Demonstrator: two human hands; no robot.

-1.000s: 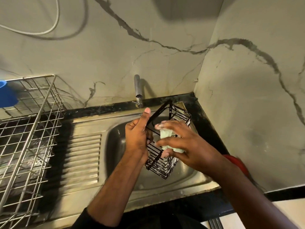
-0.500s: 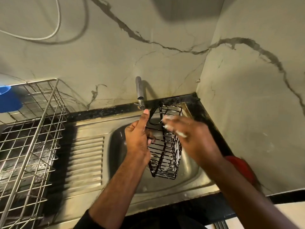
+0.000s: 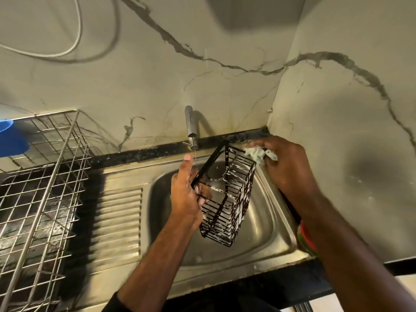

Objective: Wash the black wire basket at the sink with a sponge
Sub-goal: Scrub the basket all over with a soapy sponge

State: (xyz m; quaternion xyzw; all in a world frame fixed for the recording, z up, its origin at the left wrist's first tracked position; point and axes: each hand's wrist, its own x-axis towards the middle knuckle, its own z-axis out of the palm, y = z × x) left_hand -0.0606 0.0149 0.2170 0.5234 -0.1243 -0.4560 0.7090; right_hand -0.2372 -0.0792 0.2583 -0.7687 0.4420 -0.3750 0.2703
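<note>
Compared with a moment earlier, the right hand (image 3: 286, 165), clutching the sponge (image 3: 258, 155), has shifted to the basket's (image 3: 227, 199) far right corner. The left hand (image 3: 186, 194) grips the basket's left edge above the sink (image 3: 265, 224).

No lettering, label, brand, number or sign can be read anywhere in this view.
</note>
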